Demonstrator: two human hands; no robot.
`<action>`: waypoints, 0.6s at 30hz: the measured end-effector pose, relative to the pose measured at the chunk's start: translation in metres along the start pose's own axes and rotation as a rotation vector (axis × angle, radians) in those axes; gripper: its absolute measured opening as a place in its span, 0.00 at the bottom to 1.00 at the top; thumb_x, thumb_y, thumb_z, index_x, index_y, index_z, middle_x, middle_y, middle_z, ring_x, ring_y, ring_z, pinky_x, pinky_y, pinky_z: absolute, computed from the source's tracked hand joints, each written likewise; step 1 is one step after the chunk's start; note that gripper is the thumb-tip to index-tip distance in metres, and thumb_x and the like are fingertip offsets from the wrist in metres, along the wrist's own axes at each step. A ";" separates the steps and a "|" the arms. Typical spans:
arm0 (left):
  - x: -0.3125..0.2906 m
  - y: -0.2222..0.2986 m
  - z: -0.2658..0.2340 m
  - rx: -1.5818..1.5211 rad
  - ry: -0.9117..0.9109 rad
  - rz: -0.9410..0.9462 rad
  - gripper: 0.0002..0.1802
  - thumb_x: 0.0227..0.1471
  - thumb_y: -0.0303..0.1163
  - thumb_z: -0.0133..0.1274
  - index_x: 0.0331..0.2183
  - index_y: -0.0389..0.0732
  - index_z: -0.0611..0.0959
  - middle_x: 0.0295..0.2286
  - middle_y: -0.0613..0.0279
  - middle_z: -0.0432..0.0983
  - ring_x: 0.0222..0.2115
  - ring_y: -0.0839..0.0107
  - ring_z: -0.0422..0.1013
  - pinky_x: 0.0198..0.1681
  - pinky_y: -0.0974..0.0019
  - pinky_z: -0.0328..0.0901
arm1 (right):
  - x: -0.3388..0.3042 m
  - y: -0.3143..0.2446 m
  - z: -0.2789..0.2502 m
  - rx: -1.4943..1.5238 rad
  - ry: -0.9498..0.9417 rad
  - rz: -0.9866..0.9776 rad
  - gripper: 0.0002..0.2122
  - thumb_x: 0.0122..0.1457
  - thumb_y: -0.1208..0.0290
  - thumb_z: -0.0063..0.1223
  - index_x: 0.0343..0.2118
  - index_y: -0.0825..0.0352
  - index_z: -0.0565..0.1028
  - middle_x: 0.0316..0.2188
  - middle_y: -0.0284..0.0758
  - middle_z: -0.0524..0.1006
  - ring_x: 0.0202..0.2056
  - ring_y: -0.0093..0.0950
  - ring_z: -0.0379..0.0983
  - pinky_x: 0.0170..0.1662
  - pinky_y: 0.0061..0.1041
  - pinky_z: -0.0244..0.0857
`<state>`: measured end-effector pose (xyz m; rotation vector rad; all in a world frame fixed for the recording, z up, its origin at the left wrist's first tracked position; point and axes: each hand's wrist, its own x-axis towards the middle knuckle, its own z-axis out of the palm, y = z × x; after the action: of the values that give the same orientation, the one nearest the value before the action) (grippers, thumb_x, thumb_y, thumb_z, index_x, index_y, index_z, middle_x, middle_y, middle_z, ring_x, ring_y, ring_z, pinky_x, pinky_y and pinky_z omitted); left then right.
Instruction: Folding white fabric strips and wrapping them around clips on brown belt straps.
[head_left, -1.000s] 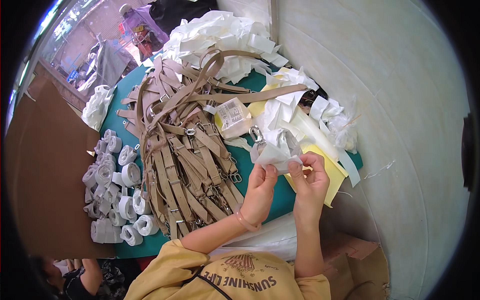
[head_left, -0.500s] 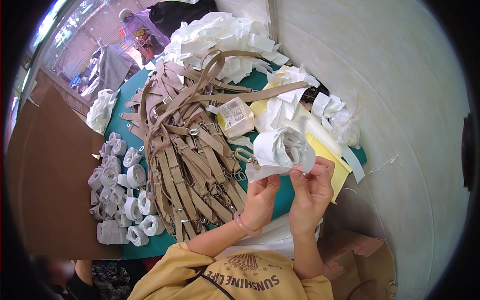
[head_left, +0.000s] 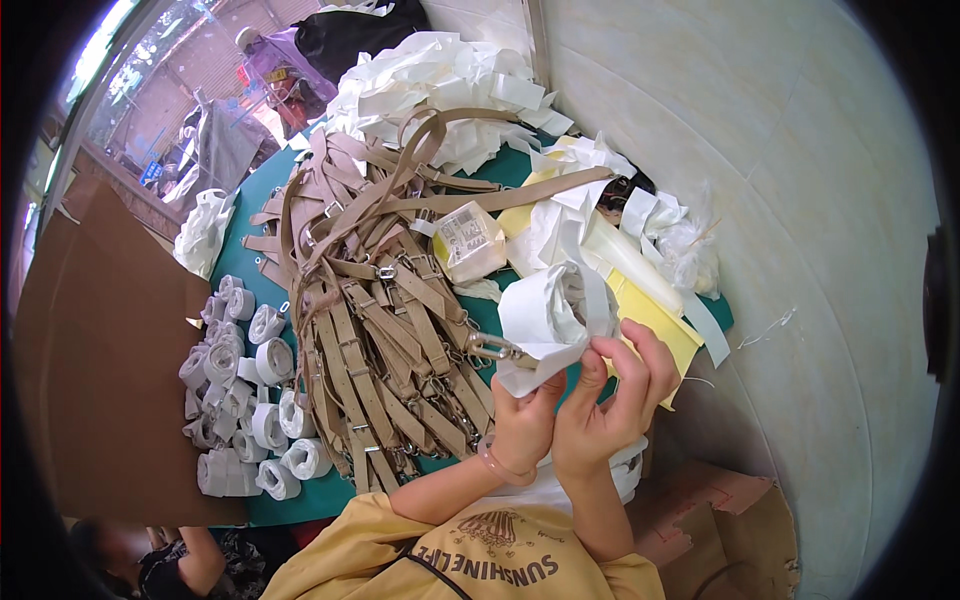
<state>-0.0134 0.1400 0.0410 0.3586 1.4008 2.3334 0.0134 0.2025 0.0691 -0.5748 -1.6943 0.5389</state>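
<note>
In front of me I hold a coiled roll wrapped in white paper (head_left: 535,310). From its left side sticks a metal snap hook (head_left: 492,346). My left hand (head_left: 523,418) is closed under the roll, pinching its lower paper edge; a pink bangle circles that wrist. Thumb and fingers of my right hand (head_left: 618,395) pinch the paper at the roll's lower right. What lies inside the paper is mostly hidden. Just left of the roll, a heap of tan straps (head_left: 375,330) with metal buckles and hooks covers the middle of the green table (head_left: 325,492).
Several white wrapped rolls (head_left: 270,360) are piled at the left beside a brown cardboard sheet (head_left: 110,360). Loose white paper (head_left: 440,90) is heaped at the far end. Yellow sheets (head_left: 655,330) lie near the wall. A person's arm (head_left: 200,560) shows at lower left.
The roll has shifted slightly left and tipped, its snap hook now lower. My right hand has moved down and closer to the left, with its fingers more spread out.
</note>
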 end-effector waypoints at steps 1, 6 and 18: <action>-0.002 -0.001 -0.001 0.059 -0.006 0.030 0.10 0.55 0.26 0.54 0.40 0.32 0.78 0.35 0.62 0.77 0.34 0.77 0.72 0.38 0.72 0.66 | -0.001 -0.001 -0.002 -0.021 -0.006 -0.022 0.07 0.59 0.70 0.53 0.35 0.68 0.76 0.40 0.36 0.74 0.42 0.34 0.66 0.46 0.31 0.57; -0.002 -0.003 -0.008 0.071 -0.043 0.089 0.10 0.54 0.24 0.55 0.39 0.31 0.79 0.35 0.61 0.77 0.34 0.76 0.72 0.38 0.72 0.67 | 0.005 -0.004 -0.012 -0.006 -0.136 -0.034 0.08 0.58 0.71 0.53 0.38 0.68 0.77 0.39 0.35 0.76 0.43 0.35 0.68 0.48 0.31 0.58; 0.016 0.009 -0.017 0.173 -0.313 0.097 0.19 0.54 0.29 0.57 0.46 0.34 0.74 0.46 0.59 0.66 0.47 0.71 0.64 0.52 0.67 0.58 | 0.044 0.025 -0.032 0.350 -0.686 0.125 0.13 0.50 0.66 0.61 0.36 0.68 0.74 0.36 0.34 0.73 0.41 0.34 0.64 0.46 0.31 0.56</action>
<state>-0.0366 0.1298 0.0409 0.8207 1.4562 2.1176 0.0395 0.2508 0.0924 -0.2462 -2.1363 1.1958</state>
